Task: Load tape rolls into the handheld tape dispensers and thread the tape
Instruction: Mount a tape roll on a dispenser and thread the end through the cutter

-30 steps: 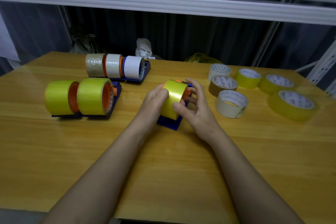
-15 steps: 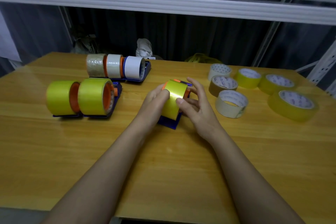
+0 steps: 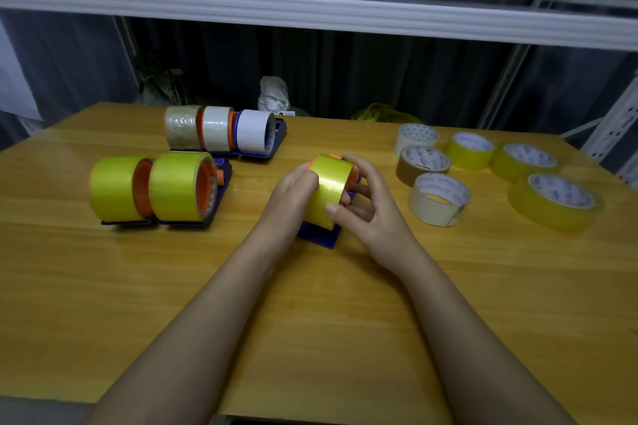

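Risk assessment, from where I stand: the glossy yellow tape roll (image 3: 328,191) sits on the orange hub of a dark blue plastic handheld dispenser (image 3: 319,235) at mid-table, and the likeliest fault is a lost tape end. If the free end isn't lifted clean it can re-stick to the roll, or fold onto itself, before it reaches the slot. Can't tell whether an end is lifted yet; none shows. 2nd risk: the dispenser stands only on its base on the yellow-brown wooden table (image 3: 345,321), so a hard pull w/o a firm hold could tip or slide it. 3rd: whether the roll is fully seated on the hub is hidden by the fingers; if not, it may ride off when turned. Hands: left hand (image 3: 293,197) grasps the roll's left side, fingers curled against its edge; right hand (image 3: 366,207) grasps from the right, thumb pressed on the roll's front face, fingers wrapped over the top and behind the hub side. Roll and dispenser lie directly between both hands, touching both.
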{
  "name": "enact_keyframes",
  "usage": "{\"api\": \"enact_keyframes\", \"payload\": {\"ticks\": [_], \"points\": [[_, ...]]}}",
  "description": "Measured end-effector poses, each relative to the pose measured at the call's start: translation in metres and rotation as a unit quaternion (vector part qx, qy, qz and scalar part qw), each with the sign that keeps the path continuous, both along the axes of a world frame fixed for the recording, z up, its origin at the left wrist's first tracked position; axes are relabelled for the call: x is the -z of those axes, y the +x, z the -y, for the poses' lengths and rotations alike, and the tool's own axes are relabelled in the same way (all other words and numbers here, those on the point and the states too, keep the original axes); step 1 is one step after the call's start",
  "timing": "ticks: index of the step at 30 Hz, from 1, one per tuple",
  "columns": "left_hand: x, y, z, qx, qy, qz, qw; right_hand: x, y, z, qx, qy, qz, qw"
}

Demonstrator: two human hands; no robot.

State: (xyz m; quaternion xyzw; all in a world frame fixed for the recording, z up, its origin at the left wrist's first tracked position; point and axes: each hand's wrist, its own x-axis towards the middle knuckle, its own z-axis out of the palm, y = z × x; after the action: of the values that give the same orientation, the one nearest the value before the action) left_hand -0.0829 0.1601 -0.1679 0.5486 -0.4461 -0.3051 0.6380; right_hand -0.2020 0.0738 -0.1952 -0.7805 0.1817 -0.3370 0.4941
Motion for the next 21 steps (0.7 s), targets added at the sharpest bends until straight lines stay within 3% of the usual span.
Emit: {"api": "enact_keyframes", "payload": {"ticks": [8, 14, 18, 21], "points": [[-0.006, -0.004, -0.002, 0.009, -0.001, 0.027, 1.0, 0.003, 0.0, 0.002, 0.021, -0.042, -0.001, 0.999], [-0.003, -0.009, -0.004, 0.008, 0.009, 0.052, 0.999, 0.001, -0.001, 0.003, 0.112, -0.207, 0.004, 0.972], [-0.001, -0.009, -0.002, -0.018, 0.023, 0.109, 0.994, -0.001, 0.001, 0.005, 0.167, -0.136, 0.045, 0.976], [-0.003, -0.012, -0.002, -0.015, 0.021, 0.093, 0.995, -0.003, -0.003, 0.012, 0.205, -0.135, 0.03, 0.969]]}}
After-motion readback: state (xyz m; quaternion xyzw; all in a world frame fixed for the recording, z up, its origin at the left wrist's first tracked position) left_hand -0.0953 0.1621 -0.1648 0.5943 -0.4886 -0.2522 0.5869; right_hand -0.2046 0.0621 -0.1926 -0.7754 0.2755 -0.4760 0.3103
